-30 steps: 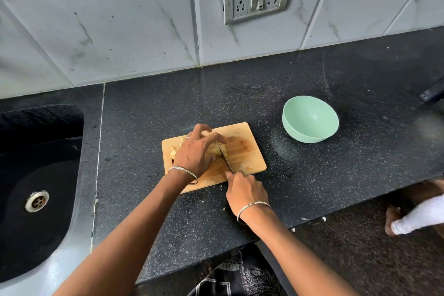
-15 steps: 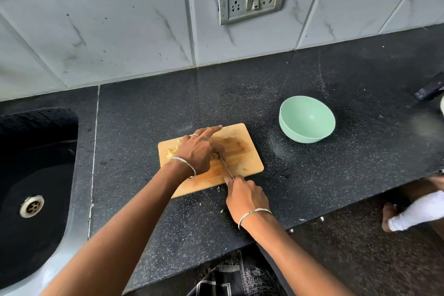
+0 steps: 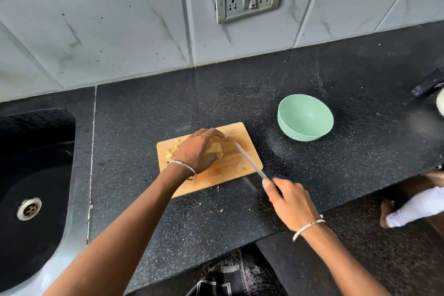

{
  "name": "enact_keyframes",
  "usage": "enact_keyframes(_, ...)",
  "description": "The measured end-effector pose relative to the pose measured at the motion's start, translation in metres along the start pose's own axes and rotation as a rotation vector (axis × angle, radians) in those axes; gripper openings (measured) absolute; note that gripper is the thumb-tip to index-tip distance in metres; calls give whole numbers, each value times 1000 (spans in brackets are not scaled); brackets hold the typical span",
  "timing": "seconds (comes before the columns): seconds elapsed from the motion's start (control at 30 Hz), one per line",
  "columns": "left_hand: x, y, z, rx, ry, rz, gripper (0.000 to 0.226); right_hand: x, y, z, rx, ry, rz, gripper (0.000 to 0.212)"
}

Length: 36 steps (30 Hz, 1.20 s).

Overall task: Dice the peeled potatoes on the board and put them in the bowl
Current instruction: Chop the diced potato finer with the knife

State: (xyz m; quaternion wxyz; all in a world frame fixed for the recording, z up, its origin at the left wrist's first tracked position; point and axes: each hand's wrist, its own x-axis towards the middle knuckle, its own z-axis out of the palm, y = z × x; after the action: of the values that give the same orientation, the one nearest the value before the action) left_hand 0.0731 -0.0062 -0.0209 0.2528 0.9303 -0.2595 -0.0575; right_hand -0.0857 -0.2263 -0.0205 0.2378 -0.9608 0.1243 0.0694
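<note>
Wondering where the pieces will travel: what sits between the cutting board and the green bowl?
Only bare, speckled black counter lies between the cutting board and the green bowl, per the head view.

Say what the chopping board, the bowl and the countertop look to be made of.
Chopping board: wood or bamboo, matt, with straight grain lines and darker worn patches.
Bowl: probably plastic or melamine; even mint green, smooth, soft sheen.
Countertop: polished dark stone, likely granite; pale speckles and glossy reflections.
</note>
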Motion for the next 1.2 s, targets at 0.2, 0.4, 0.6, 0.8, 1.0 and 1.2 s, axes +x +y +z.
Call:
enact_keyframes(0.2,4,10,14,187,25,-122,51,27,-23,18,76,-48,36,53)
enact_keyframes(0.4,3,7,16,150,65,-130,39,31,-36,34,109,-58,72,57)
enact_keyframes(0.6,3,2,15,99,72,-120,40,30,-38,33,80,-77,89,51)
enact_keyframes(0.8,0,6,16,109,80,-126,45,21,-48,32,20,-105,82,41)
enact_keyframes(1.0,-3,8,19,70,129,-183,36,13,-55,42,78,-143,45,40)
enact_keyframes(1.2,-3,4,22,1,123,-168,43,9,-59,41,162,-161,52,47)
